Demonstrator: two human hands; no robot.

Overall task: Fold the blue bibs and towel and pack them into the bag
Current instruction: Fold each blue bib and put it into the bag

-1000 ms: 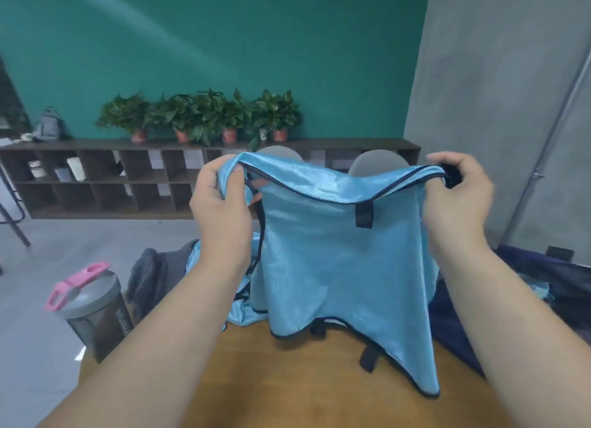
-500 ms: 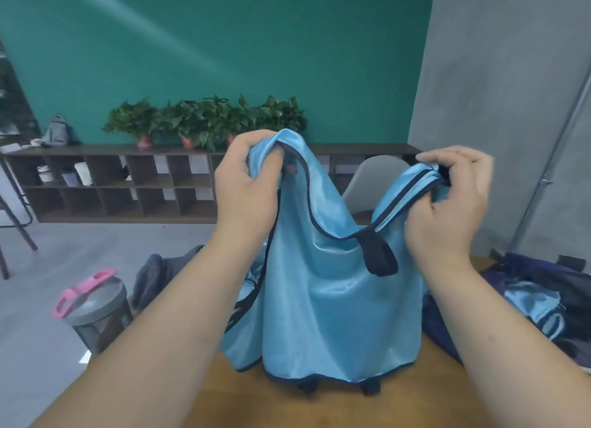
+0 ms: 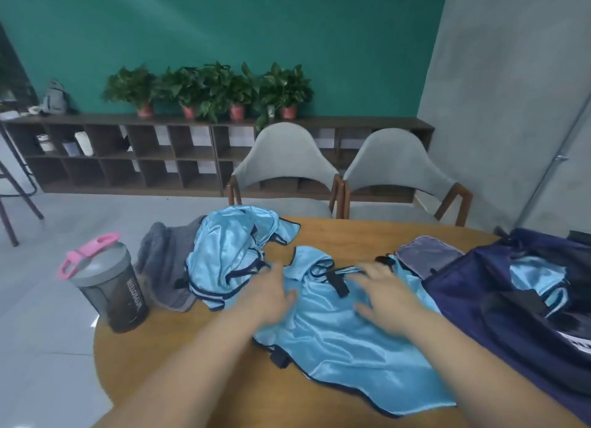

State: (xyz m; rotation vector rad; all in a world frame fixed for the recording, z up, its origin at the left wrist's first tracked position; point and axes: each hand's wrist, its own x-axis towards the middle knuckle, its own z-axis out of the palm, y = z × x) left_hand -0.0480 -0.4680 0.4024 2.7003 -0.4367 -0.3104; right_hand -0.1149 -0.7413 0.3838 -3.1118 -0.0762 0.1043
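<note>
A shiny light-blue bib (image 3: 335, 338) with dark trim lies spread on the round wooden table (image 3: 179, 357). My left hand (image 3: 270, 295) rests flat on its upper left part, fingers straight. My right hand (image 3: 382, 288) lies flat on its upper right part near a black strap. A heap of more blue bibs (image 3: 230, 255) sits behind my left hand. A grey towel (image 3: 166, 267) lies crumpled to the left of the heap. The navy bag (image 3: 499, 299) stands open at the right, with a blue bib (image 3: 537, 277) inside.
A grey shaker bottle (image 3: 107, 283) with a pink lid stands at the table's left edge. Two grey chairs (image 3: 287, 165) face the far side of the table. A low shelf with potted plants (image 3: 208, 88) runs along the green wall.
The bib was held up in the air by both hands. It now lies on the table, and both hands have let go and rest flat on it.
</note>
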